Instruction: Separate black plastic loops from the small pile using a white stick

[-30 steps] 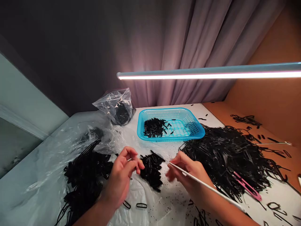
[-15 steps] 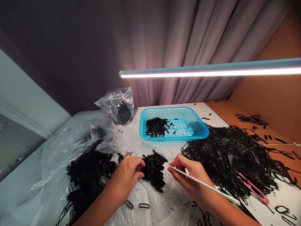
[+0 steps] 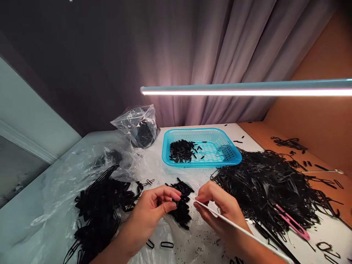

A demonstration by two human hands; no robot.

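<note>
Pinched between thumb and fingers, a long, thin white rod (image 3: 239, 228) is resting in the right hand (image 3: 221, 207), its narrow tip pointing towards the left hand. The left hand (image 3: 151, 211) is curling its thumb and fingers towards each other, with a gap showing between their tips; whether anything small is sitting in them, I cannot tell. Its fingertips are hovering over the edge of a small pile of short black pieces (image 3: 183, 216), which is lying between the two hands.

Beyond the hands, a light-blue perforated plastic basket (image 3: 203, 165) is standing on the white tabletop (image 3: 253, 142) and holding loose black pieces (image 3: 181, 150), mostly on its left side. A clear plastic bag (image 3: 132, 119) with dark contents is standing left of the basket. Crumpled clear plastic sheeting (image 3: 57, 194) is covering the left of the table, and a dark heap of black pieces (image 3: 100, 205) is lying on it. To the right, a large tangled heap of black strands (image 3: 264, 179) is spreading out, with a flat pink slotted tool (image 3: 293, 222) lying at its near edge. A slim black loop (image 3: 167, 244) is lying in front of the small pile. A lit white tube lamp (image 3: 247, 92) is hanging above, before grey curtains (image 3: 178, 55).
</note>
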